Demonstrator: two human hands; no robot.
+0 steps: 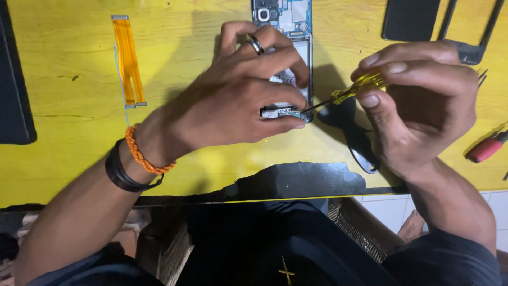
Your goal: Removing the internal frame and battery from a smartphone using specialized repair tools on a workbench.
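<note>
Left hand (238, 100) pins opened phone (288, 32); right hand (418, 106) pinches yellow screwdriver (349, 91) beside it.

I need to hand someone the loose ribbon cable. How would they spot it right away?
Start at the yellow table and look to its far left part, beyond the left hand. The ribbon cable lies flat there alone: a long, thin orange strip, unlike the opened phone under the hand.

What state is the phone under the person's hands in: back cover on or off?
Off. The phone lies with its blue circuit board and camera modules exposed, while the left hand steadies it and the right hand holds a yellow-handled screwdriver.
</note>
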